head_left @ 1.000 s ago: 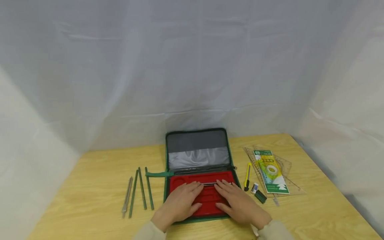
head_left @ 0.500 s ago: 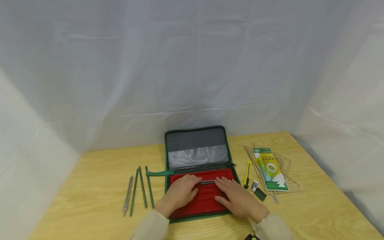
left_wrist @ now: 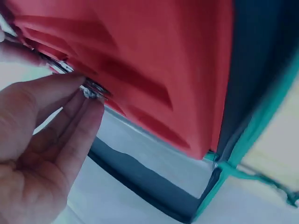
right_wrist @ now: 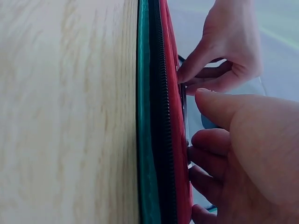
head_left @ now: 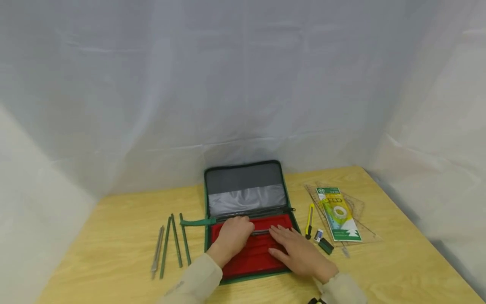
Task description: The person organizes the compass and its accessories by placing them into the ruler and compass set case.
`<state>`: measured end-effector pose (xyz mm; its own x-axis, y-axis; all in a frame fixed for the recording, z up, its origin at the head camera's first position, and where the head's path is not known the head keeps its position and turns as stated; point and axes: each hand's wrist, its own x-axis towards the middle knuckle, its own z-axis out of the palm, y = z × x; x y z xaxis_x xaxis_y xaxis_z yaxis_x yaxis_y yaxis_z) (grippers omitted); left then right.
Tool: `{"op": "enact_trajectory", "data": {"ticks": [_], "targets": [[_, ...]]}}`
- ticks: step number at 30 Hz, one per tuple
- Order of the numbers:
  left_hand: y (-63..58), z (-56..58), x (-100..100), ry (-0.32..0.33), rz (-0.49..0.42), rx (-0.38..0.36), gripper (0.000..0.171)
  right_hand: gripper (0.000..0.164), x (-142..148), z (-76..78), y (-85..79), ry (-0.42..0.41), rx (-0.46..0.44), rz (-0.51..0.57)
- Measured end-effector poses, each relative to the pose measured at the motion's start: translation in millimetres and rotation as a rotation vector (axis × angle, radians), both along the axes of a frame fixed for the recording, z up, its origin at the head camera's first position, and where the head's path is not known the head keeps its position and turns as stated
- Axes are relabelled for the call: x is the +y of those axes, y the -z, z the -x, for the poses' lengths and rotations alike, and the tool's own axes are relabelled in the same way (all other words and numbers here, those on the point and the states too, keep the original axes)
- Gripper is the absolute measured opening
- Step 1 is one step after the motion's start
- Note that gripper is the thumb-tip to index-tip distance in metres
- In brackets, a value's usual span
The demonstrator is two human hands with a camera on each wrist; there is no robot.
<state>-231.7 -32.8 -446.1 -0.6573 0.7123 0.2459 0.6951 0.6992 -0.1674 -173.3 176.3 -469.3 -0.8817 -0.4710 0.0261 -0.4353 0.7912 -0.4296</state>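
Note:
A green zip case (head_left: pixel 206 236) lies unfolded on the table, its red moulded tray (head_left: pixel 250 262) facing up. In an upper slot of the tray is a slim silver metal instrument (head_left: pixel 261 232); its exact kind is hard to tell. My left hand (head_left: pixel 232 235) pinches the left end between thumb and fingertips; the left wrist view shows a small shiny knob (left_wrist: pixel 88 91) at that grip. My right hand (head_left: pixel 298 253) rests on the tray's right side, fingertips touching the instrument near its right end. That end is partly hidden by the fingers.
Left of the case lie several green pencils (head_left: pixel 165 248), a silver pen-like tool (head_left: pixel 157 252) and a green strap (head_left: pixel 197 222). On the right are a yellow cutter (head_left: pixel 309 221), an eraser (head_left: pixel 318 235), a dark green block (head_left: pixel 325 246), clear set squares (head_left: pixel 366 232) and a packaged tape (head_left: pixel 339 213).
My left hand's fingers have gone from lying stretched over the instrument's left end to a curled pinch on it. My right hand stays in nearly the same place.

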Motion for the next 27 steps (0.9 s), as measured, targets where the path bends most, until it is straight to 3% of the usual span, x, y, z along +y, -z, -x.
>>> {"op": "enact_trajectory", "data": {"ticks": [5,11,18,27], "targets": [[-1.6,3.4,1.8,0.072,0.139,0.104,0.011,0.059,-0.1,0.9,-3.3,-0.005,-0.001,0.009],[-1.9,5.2,1.2,0.118,0.174,0.169,0.013,0.058,-0.2,-0.1,-2.8,-0.002,0.020,-0.004],[-4.6,2.3,1.4,0.151,0.211,0.158,0.016,0.058,-0.4,-1.2,-1.5,0.000,0.033,-0.025],[-6.9,1.6,3.1,0.136,0.241,0.124,0.016,0.059,0.0,0.5,-2.0,-0.007,0.035,-0.043]]}}
